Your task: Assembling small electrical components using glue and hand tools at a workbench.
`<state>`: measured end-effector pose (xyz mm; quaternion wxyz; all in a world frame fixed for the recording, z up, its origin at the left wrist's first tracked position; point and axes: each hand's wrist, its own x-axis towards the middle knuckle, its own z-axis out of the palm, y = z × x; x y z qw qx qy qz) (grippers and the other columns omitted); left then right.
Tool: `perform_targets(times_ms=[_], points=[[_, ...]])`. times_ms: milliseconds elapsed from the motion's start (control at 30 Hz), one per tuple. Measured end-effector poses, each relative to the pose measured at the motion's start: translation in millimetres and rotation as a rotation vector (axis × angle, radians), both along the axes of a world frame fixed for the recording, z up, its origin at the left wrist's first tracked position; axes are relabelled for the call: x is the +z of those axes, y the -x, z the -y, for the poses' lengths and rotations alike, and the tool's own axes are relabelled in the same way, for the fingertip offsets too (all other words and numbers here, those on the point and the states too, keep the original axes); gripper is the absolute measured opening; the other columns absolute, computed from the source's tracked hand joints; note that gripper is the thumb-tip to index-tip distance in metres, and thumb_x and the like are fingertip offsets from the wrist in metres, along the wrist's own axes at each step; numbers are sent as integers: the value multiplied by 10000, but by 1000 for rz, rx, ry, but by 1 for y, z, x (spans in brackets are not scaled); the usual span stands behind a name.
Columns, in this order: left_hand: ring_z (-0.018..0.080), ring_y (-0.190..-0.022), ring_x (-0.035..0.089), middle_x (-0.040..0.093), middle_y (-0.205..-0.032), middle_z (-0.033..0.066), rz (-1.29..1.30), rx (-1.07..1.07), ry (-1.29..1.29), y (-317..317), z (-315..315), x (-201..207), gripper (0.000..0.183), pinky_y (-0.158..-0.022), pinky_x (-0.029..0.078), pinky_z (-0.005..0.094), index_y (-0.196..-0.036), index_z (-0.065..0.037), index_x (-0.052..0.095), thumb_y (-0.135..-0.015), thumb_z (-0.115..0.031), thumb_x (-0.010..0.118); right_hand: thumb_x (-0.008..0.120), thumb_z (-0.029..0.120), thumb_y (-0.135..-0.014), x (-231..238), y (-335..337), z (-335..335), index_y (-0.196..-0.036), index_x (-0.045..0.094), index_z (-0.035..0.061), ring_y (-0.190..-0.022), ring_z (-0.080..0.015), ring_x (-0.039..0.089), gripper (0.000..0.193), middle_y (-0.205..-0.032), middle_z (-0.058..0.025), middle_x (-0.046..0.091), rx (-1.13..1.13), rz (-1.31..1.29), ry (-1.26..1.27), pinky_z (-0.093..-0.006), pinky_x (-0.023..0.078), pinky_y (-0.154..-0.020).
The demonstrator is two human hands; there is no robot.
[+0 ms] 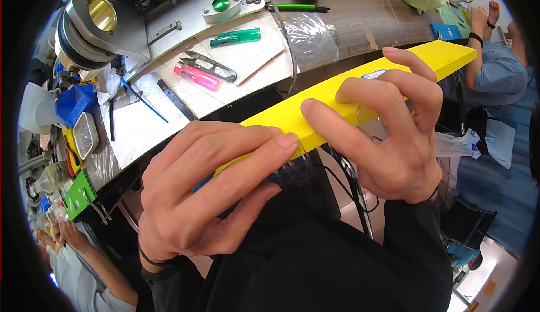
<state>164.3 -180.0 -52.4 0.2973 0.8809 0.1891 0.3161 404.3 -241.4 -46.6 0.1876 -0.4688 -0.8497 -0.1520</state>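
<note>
A long yellow strip, which looks like foam (270,113), lies slantwise in front of me, its far end up at the right. My left hand (205,191) is closed on its nearer part, index and middle fingertips pressed against the edge. Just below those fingertips, several tiny coloured ends and fine hair-like strands show along the lower edge. My right hand (388,126) grips the strip farther right, with curled fingers over its top and the thumb hidden. Between its fingers peeks a small clear, blue-edged piece (373,75); its kind I cannot make out.
On the bench (256,84) beyond the strip lie thread snips (211,66), a pink lighter (197,77), a green lighter (235,37) and tweezers (176,99). A metal machine (93,28) stands at the far left. Other people work at left and right (495,64).
</note>
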Motion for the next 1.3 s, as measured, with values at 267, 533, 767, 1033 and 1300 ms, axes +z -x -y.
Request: perform_targets(times_ms=[267, 533, 767, 1033, 1300], points=[[308, -901, 643, 672, -1017, 204, -7, 35, 106, 10, -2, 1, 626, -800, 495, 373, -1109, 57, 681, -683, -378, 826, 742, 142, -668, -3, -4, 0, -1021, 736, 179, -997, -246, 449, 355, -974, -18, 579, -1, -2, -40, -493, 462, -967], [287, -921, 608, 650, -1017, 194, -40, 74, 99, 26, -8, -7, 755, -798, 460, 356, -1110, 59, 679, -721, -586, 734, 785, 153, -665, -6, -5, -1, -1013, 742, 162, -1002, -251, 448, 350, -971, -29, 575, -18, -21, -44, -488, 457, -973], [287, -916, 611, 652, -1023, 190, -46, 78, 94, 22, -7, -4, 690, -798, 458, 364, -1077, 43, 697, -722, -546, 749, 786, 174, -677, -3, -4, 0, -1011, 742, 168, -1002, -250, 449, 336, -975, -29, 575, -24, -28, -25, -489, 452, -978], [298, -920, 628, 652, -1057, 204, -85, -26, 77, 17, -10, -1, 612, -772, 483, 361, -1091, -5, 712, -731, -497, 760, 784, 186, -676, -6, -4, 0, -1017, 739, 178, -1012, -248, 451, 344, -984, -20, 575, -18, -17, -33, -493, 453, -975], [305, -909, 636, 655, -1057, 206, -62, -63, 84, 11, -12, -4, 565, -778, 501, 363, -1096, -5, 696, -740, -436, 780, 768, 173, -686, -6, -4, 1, -1020, 736, 188, -1019, -244, 451, 336, -988, -15, 578, -29, -15, -12, -494, 453, -978]])
